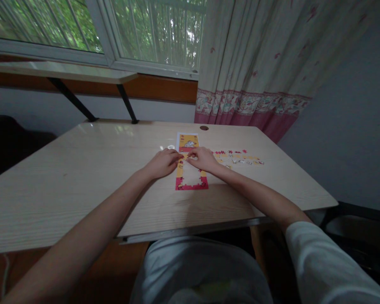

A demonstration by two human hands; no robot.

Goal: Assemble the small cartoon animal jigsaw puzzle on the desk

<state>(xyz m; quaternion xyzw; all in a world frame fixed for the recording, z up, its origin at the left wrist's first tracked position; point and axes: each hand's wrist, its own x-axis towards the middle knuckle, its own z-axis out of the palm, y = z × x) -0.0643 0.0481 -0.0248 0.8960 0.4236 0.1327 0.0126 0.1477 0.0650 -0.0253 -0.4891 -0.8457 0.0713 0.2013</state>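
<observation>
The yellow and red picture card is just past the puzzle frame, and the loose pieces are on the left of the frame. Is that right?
Not quite: the loose pieces lie to the right of the puzzle frame, as the head view shows. The yellow and red picture card is indeed just past the frame.

- puzzle frame [194, 187] kinda hidden up top by left hand [164, 164] and right hand [205, 159]
- loose pieces [239, 161] too tiny to make out
- tabletop [82, 181] cut off at left
</observation>
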